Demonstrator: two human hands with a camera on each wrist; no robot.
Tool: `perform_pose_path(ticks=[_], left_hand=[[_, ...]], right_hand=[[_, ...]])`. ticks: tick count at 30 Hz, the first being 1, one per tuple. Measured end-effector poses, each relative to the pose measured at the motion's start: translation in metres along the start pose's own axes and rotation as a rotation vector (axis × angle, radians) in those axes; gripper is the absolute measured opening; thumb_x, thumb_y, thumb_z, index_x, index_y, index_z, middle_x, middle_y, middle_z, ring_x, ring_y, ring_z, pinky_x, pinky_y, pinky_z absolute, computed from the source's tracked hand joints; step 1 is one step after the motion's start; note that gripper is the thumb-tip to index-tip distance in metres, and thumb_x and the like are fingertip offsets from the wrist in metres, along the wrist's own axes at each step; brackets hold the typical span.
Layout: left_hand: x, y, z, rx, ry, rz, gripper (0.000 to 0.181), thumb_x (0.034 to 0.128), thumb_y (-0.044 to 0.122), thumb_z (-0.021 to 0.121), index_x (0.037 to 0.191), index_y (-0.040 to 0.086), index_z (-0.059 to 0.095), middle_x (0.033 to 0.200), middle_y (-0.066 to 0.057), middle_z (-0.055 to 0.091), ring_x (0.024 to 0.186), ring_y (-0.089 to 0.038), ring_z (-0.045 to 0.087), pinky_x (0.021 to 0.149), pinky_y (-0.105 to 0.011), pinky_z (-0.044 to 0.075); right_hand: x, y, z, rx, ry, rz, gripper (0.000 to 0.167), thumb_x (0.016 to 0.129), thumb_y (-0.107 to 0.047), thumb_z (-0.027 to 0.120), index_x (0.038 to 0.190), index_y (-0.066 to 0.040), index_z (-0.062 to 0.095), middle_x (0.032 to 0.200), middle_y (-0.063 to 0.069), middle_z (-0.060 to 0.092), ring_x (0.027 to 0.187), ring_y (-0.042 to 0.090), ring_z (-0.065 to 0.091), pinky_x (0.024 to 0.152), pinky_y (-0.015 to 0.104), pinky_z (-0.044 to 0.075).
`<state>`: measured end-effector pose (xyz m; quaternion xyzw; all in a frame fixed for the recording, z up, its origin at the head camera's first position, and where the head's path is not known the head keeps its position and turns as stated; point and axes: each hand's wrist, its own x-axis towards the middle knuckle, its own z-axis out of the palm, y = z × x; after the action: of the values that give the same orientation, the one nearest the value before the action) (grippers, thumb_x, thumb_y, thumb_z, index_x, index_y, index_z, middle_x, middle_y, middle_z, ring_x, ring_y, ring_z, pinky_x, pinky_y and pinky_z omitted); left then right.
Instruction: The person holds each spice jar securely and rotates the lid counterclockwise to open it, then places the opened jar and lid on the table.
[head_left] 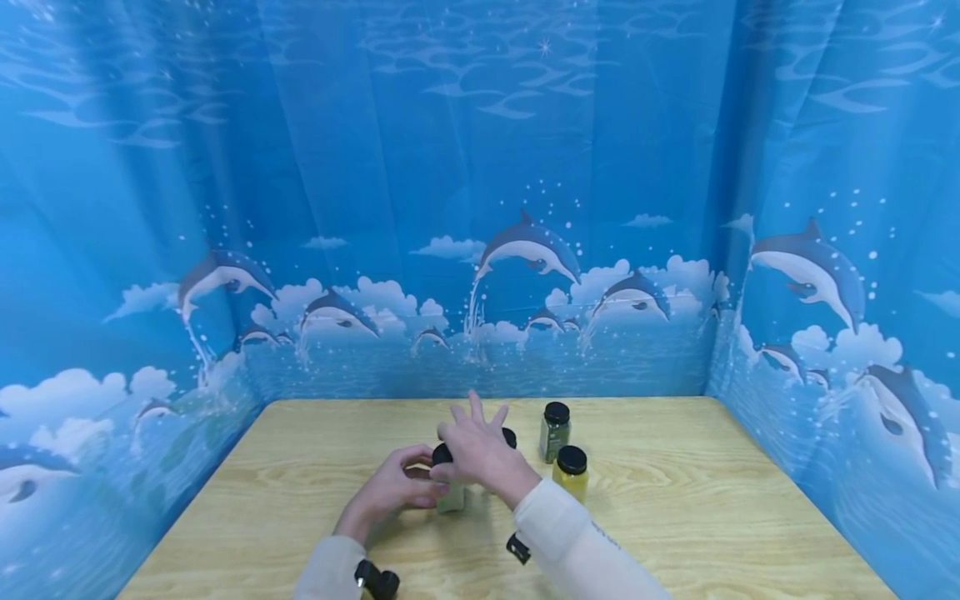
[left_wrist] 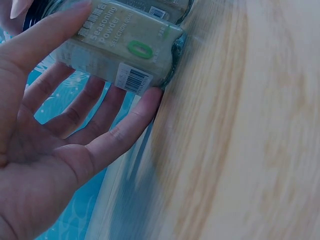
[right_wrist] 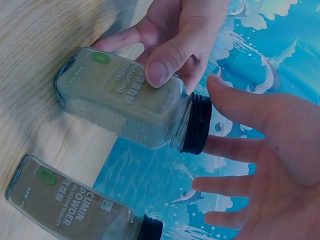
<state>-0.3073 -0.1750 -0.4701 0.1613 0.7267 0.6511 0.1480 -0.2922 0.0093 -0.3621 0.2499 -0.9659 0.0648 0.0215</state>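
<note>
A glass jar of seasoning powder (right_wrist: pixel 125 97) with a black lid (right_wrist: pixel 197 124) stands on the wooden table. My left hand (head_left: pixel 401 487) grips its body, thumb on the label side and fingers around the other side, as the left wrist view also shows on the jar (left_wrist: pixel 120 45). My right hand (head_left: pixel 480 450) is at the lid, with thumb and index finger on either side of it and the other fingers spread out straight. Beside it stands a cumin powder jar (right_wrist: pixel 70 200), mostly hidden behind my right hand in the head view, where its black lid (head_left: pixel 509 437) shows.
To the right on the table (head_left: pixel 675 500) stand a jar with dark green contents (head_left: pixel 555 435) and a yellow jar (head_left: pixel 572 479), both with black lids. A blue curtain (head_left: pixel 480 167) printed with dolphins surrounds the table's back and sides.
</note>
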Motion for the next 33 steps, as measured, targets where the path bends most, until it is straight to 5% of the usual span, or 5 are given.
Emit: perform_pose_path(ticks=[8, 19, 33], left_hand=[[0.0003, 0.0009, 0.0005, 0.003, 0.000, -0.002, 0.046, 0.0859, 0.012, 0.083, 0.126, 0.000, 0.064, 0.119, -0.009, 0.070, 0.105, -0.022, 0.071, 0.087, -0.045, 0.065], [0.0003, -0.0004, -0.0001, -0.001, 0.006, -0.009, 0.051, 0.0860, 0.013, 0.083, 0.129, -0.001, 0.061, 0.119, -0.009, 0.070, 0.106, -0.021, 0.071, 0.087, -0.045, 0.065], [0.0005, -0.0020, -0.0004, -0.001, 0.014, -0.010, 0.056, 0.0855, 0.012, 0.083, 0.135, -0.002, 0.060, 0.122, -0.010, 0.069, 0.107, -0.021, 0.070, 0.087, -0.045, 0.065]], right_hand=[[0.0023, 0.0016, 0.0010, -0.043, 0.002, 0.000, 0.034, 0.086, -0.047, 0.082, 0.108, -0.021, 0.074, 0.157, 0.015, 0.050, 0.156, 0.047, 0.022, 0.110, 0.087, 0.024], [-0.0016, 0.0009, -0.0009, -0.023, -0.029, -0.055, 0.029, 0.089, -0.021, 0.081, 0.116, -0.029, 0.075, 0.152, 0.011, 0.053, 0.156, 0.048, 0.022, 0.108, 0.088, 0.027], [-0.0032, 0.0008, -0.0006, -0.006, -0.041, -0.075, 0.036, 0.086, -0.028, 0.084, 0.120, -0.031, 0.073, 0.156, 0.013, 0.051, 0.155, 0.049, 0.024, 0.108, 0.088, 0.026]])
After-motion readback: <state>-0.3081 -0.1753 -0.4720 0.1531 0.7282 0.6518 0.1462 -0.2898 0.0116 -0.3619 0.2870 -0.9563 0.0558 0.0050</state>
